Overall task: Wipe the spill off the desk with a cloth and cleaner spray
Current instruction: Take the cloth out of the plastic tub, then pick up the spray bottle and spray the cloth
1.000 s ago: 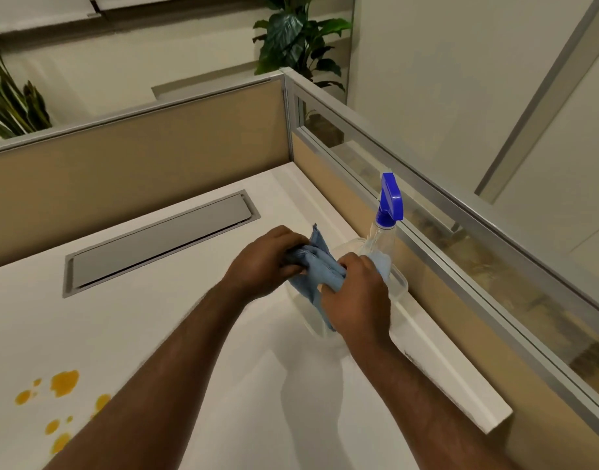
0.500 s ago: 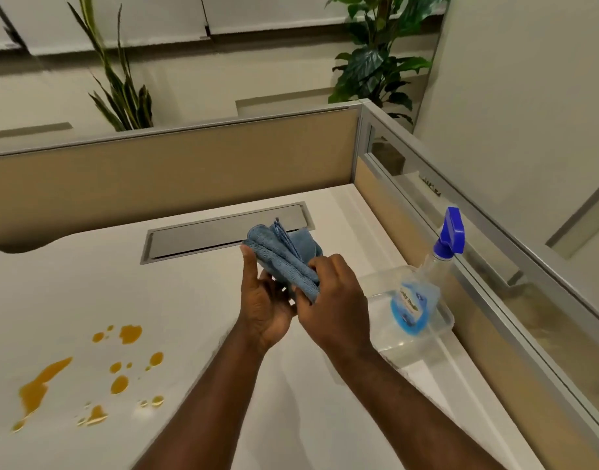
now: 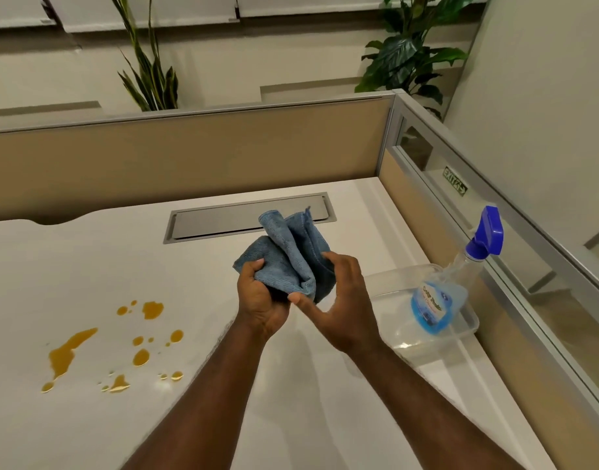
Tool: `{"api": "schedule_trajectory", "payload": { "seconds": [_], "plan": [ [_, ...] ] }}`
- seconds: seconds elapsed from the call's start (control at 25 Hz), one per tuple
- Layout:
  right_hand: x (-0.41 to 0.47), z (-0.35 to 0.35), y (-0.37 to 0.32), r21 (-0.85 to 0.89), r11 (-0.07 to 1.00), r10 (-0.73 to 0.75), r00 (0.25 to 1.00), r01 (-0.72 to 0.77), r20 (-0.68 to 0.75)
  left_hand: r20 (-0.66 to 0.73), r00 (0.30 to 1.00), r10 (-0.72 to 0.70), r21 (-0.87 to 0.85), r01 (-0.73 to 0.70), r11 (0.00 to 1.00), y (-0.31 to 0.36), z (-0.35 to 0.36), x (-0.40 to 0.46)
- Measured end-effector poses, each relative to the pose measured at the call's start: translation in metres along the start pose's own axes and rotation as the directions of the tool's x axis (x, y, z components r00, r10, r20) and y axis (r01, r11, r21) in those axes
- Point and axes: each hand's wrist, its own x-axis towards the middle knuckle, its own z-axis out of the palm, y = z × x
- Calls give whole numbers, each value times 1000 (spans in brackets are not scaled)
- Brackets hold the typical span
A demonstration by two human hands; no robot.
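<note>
A bunched blue cloth (image 3: pixel 291 252) is held above the middle of the white desk (image 3: pixel 53 273). My left hand (image 3: pixel 262 300) grips its lower left corner. My right hand (image 3: pixel 338 300) pinches its lower right edge between thumb and fingers. An orange-yellow spill (image 3: pixel 70 351) of one long streak and several drops lies on the desk to the left of my hands. A clear spray bottle (image 3: pixel 440 300) with a blue trigger head and blue label leans in a clear plastic tub (image 3: pixel 467 329) at the right.
A grey cable hatch (image 3: pixel 223 218) is set into the desk behind the cloth. Beige partition panels (image 3: pixel 189 157) close off the back and right sides, with a glass strip on the right. Potted plants stand beyond the partition.
Both hands have lifted the cloth out of the tub and brought it left and up over the desk. The cloth has loosened and partly unfolded. The view has turned left, showing the spill.
</note>
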Motion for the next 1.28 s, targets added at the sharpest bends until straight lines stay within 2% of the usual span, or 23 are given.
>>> {"api": "schedule_trajectory", "payload": {
  "seconds": [0.08,0.16,0.36,0.44,0.52,0.56,0.68,0.72,0.88,0.92,0.96,1.0,1.16,1.28],
  "plan": [
    [2,1,7,174,982,74,997,-74,9,27,1000,12,-19,-11,1000,3,-9,3],
    [6,4,11,262,956,141,990,-135,-6,81,997,2,-65,4,998,5,-17,6],
    [20,7,23,273,934,276,950,-230,-145,121,992,38,-190,-14,982,12,-34,13],
    [22,7,29,300,911,357,906,-283,-228,123,991,53,-224,-24,974,16,-37,14],
    [17,2,35,304,905,400,841,-299,-365,123,991,60,-224,-31,974,21,-39,16],
    [12,-2,39,254,926,368,812,-279,-452,128,990,64,-219,-34,975,23,-40,18],
    [-14,-23,65,-39,973,141,720,-227,-679,155,985,80,-216,-46,975,27,-44,24],
    [-25,-33,75,-83,964,115,674,-254,-730,178,980,89,-222,-48,974,28,-46,26],
    [-39,-76,96,11,921,188,417,-391,-890,275,954,123,-216,-63,974,30,-51,31],
    [-35,-87,96,29,919,193,385,-393,-902,297,947,123,-208,-62,976,30,-52,32],
    [-28,-96,97,40,923,202,393,-382,-897,318,940,123,-197,-61,978,31,-52,33],
    [-21,-104,99,50,930,217,433,-365,-875,341,932,122,-185,-60,981,31,-51,34],
    [14,-122,107,81,931,311,655,-357,-689,407,907,108,-154,-49,987,37,-49,36],
    [32,-127,112,66,932,316,714,-355,-625,399,911,107,-122,-63,991,45,-50,36]
  ]
}}
